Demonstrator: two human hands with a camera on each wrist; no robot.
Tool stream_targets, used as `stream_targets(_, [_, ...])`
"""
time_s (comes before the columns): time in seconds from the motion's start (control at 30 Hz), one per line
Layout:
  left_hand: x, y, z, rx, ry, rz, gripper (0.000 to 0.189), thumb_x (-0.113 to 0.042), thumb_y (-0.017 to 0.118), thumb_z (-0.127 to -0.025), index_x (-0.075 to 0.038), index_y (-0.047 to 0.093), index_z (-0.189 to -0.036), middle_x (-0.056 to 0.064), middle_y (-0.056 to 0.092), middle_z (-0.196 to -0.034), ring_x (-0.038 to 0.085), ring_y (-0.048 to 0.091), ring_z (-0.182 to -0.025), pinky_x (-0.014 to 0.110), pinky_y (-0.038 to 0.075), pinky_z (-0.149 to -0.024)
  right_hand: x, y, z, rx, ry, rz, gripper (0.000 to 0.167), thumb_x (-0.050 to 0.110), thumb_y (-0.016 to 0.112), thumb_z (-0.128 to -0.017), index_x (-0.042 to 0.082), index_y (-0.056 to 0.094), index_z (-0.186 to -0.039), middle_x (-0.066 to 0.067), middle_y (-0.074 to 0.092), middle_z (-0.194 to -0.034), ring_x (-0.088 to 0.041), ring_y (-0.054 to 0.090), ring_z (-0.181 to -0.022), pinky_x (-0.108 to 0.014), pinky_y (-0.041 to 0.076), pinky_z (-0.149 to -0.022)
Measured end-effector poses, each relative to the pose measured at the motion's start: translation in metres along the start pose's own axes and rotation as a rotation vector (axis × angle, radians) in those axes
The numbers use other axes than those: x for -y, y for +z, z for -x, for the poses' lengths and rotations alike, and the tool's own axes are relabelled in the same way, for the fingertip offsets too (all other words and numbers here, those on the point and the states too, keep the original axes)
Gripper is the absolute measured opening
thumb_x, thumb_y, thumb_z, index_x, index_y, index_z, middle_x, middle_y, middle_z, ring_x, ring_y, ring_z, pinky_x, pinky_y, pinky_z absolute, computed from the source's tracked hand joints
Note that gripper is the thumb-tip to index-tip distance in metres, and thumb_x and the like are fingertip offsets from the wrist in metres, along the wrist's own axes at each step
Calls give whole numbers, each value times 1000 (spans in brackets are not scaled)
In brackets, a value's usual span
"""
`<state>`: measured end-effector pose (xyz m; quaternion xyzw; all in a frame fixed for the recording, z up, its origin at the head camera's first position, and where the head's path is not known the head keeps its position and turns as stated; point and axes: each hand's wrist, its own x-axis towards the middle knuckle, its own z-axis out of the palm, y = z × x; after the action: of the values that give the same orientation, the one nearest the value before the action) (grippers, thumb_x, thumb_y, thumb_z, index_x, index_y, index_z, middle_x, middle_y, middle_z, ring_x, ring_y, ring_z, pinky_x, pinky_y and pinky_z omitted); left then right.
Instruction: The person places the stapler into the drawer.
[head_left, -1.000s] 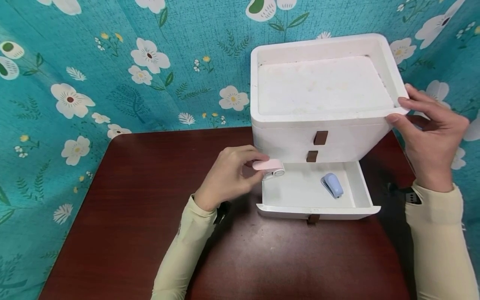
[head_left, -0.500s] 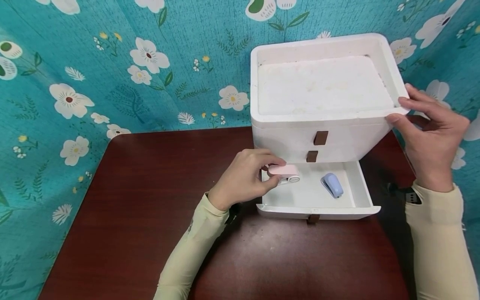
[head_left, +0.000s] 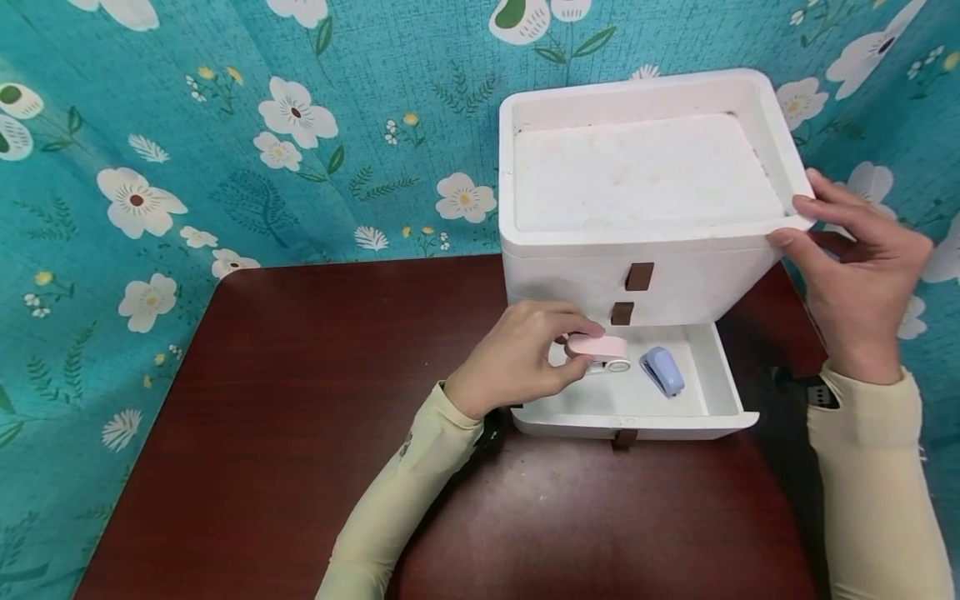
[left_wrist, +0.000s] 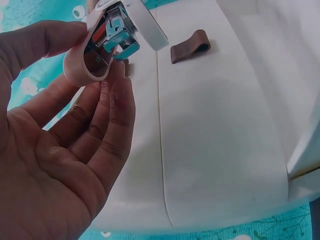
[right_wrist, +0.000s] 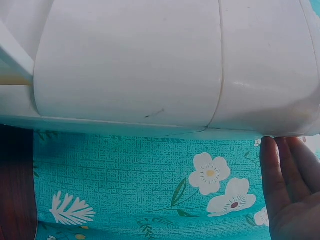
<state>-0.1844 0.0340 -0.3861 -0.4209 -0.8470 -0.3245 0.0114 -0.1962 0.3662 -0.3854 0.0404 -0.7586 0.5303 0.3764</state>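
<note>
My left hand (head_left: 525, 358) pinches a pink mini stapler (head_left: 600, 347) between thumb and fingers, over the pulled-out bottom drawer (head_left: 543, 406). In the left wrist view the stapler (left_wrist: 82, 65) shows its metal inner part, with its white arm swung apart from the pink body. A light blue mini stapler (head_left: 663, 372) lies in the drawer, just right of the pink one. My right hand (head_left: 862, 258) grips the top front right corner of the white drawer unit (head_left: 570, 275), thumb on the front edge. In the right wrist view its fingers (right_wrist: 272, 160) lie against the unit's side.
Two upper drawers are closed, each with a brown pull tab (head_left: 640, 277). The unit's top is a shallow rimmed tray (head_left: 637, 183). Dark red tabletop (head_left: 315, 367) extends left and in front. A teal flowered cloth (head_left: 390, 125) hangs behind.
My left hand has moved right with the pink stapler, from the drawer's left side towards its middle, nearer the blue stapler. My right hand keeps its grip on the corner.
</note>
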Motion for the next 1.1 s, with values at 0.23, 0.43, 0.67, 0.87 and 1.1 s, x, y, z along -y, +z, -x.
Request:
stream_targets(0.23, [-8, 5, -12, 46, 29, -42, 26, -11, 75, -88, -12, 80, -113, -6, 76, -101, 4, 62, -84, 18, 47, -78, 0, 0, -1, 0, -3, 2, 31, -4, 78, -88, 0, 76, -119, -10, 70, -139, -13, 68, -129, -12, 55, -90])
stream_targets(0.43, [-14, 8, -21, 104, 23, -83, 26, -15, 72, -91, -15, 79, -116, -9, 74, -105, 3, 59, -81, 16, 45, -74, 1, -1, -1, -2, -11, 0, 31, -4, 78, -88, -1, 76, -119, -11, 70, -138, -13, 69, -128, -12, 55, -90])
stream_targets(0.67, [-15, 15, -32, 135, 35, -103, 25, -17, 73, -93, -17, 79, -116, -10, 75, -104, 3, 59, -81, 18, 45, -75, 2, 0, 1, -8, 8, 5, 31, -4, 78, -88, 0, 76, -119, -8, 71, -138, -11, 69, -127, -11, 54, -89])
stream_targets(0.87, [-13, 21, -42, 170, 51, -109, 24, -18, 73, -95, -18, 79, -118, -12, 75, -105, 3, 62, -86, 18, 46, -80, 2, 1, 1, -4, 8, -12, 31, -5, 78, -88, -2, 76, -118, -8, 71, -137, -13, 69, -128, -11, 55, -89])
stream_targets(1.1, [-9, 27, -50, 253, 57, -142, 30, -21, 73, -99, -21, 75, -129, -11, 75, -122, 2, 66, -109, 21, 49, -97, 2, 0, 0, 1, -3, -7, 31, -5, 77, -88, -3, 76, -119, -9, 70, -138, -13, 69, -128, -11, 55, -89])
